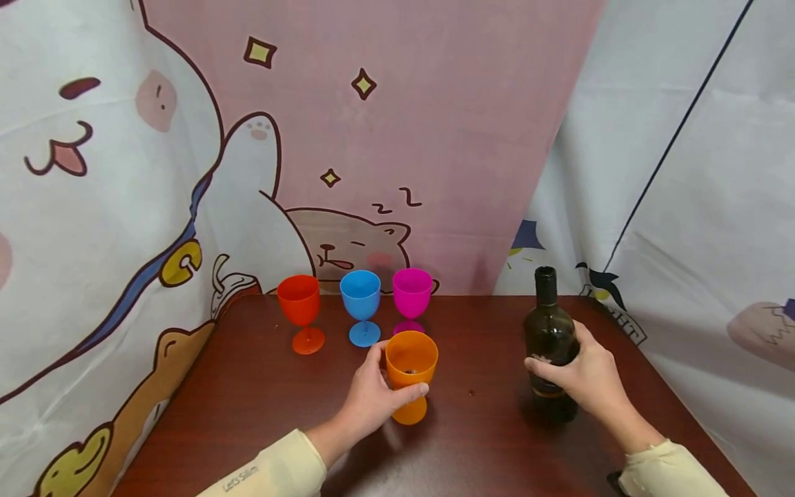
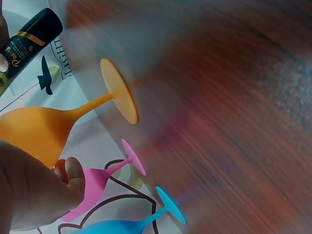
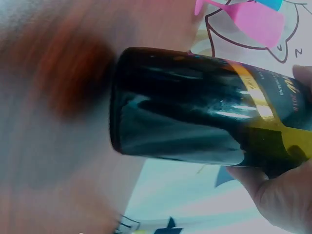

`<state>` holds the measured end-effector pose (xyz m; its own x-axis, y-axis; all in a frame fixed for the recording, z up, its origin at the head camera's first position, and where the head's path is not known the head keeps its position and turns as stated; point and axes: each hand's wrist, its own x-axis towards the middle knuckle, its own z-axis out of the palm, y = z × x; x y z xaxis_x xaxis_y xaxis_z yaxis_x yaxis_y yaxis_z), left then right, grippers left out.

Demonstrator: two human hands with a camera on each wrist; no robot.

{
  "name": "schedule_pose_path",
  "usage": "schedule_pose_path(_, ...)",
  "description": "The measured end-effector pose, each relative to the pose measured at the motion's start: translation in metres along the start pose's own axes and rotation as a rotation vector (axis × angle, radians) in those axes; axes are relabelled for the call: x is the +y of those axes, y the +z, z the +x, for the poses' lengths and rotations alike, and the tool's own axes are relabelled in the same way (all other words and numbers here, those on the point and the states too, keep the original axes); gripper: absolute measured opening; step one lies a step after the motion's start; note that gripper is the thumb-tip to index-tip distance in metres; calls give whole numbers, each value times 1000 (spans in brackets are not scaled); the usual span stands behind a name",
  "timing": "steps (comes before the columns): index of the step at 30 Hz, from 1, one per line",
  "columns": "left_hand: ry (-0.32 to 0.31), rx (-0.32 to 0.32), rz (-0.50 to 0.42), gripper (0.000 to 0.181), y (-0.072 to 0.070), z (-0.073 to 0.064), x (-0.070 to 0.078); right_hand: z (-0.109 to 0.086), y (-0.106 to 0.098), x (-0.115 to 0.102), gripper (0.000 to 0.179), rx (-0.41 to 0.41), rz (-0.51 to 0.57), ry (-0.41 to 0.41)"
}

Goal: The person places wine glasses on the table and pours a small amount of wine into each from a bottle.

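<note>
My left hand [image 1: 371,393] grips the orange plastic goblet [image 1: 411,362] round its bowl, thumb across the near side. The goblet stands upright, and its round foot [image 2: 118,91] shows in the left wrist view. On the right, my right hand [image 1: 593,379] holds a dark glass wine bottle [image 1: 549,333] round its body. The bottle is upright with an uncapped mouth, its base [image 3: 146,102] close over the table. A gold band and part of a label show in the right wrist view; fingers hide the rest.
Behind the orange goblet stand a red goblet [image 1: 299,304], a blue goblet [image 1: 361,297] and a magenta goblet [image 1: 412,293], all upright. The brown wooden table [image 1: 248,414] meets a cartoon-printed cloth [image 1: 435,138] at the back and sides.
</note>
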<state>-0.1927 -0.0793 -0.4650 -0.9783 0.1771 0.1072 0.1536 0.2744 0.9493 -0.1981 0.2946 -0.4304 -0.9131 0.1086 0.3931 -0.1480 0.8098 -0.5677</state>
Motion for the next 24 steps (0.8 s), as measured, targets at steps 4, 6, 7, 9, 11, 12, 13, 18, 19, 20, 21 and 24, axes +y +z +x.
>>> schedule_pose_path(4,-3,-1,-14,86,0,0,0,-2,1,7,83,8,26,40)
schedule_pose_path(6,-2,-4,-19,86,0,0,0,-3,1,10,82,6,31,44)
schedule_pose_path(7,-2,-4,-21,86,0,0,0,-3,1,11,82,4,33,46)
schedule_pose_path(9,0,-4,-25,85,0,0,0,-3,2,11,81,0,40,49)
schedule_pose_path(11,5,-2,-24,85,1,0,0,-4,2,11,81,-4,41,55)
schedule_pose_path(12,7,2,-18,85,1,0,0,-4,2,11,80,-5,39,57)
schedule_pose_path(13,5,6,-11,85,2,0,-1,-5,2,11,80,-5,37,60)
schedule_pose_path(18,-7,20,7,84,8,3,0,-6,3,13,80,-14,41,57)
schedule_pose_path(19,-9,21,5,84,10,5,0,-7,3,13,81,-17,44,53)
schedule_pose_path(20,-7,23,5,84,13,7,1,-7,3,13,82,-20,46,46)
schedule_pose_path(21,-5,24,7,84,16,9,2,-6,4,12,83,-21,44,38)
schedule_pose_path(24,7,37,26,84,30,17,8,-6,6,9,86,-7,33,-4)
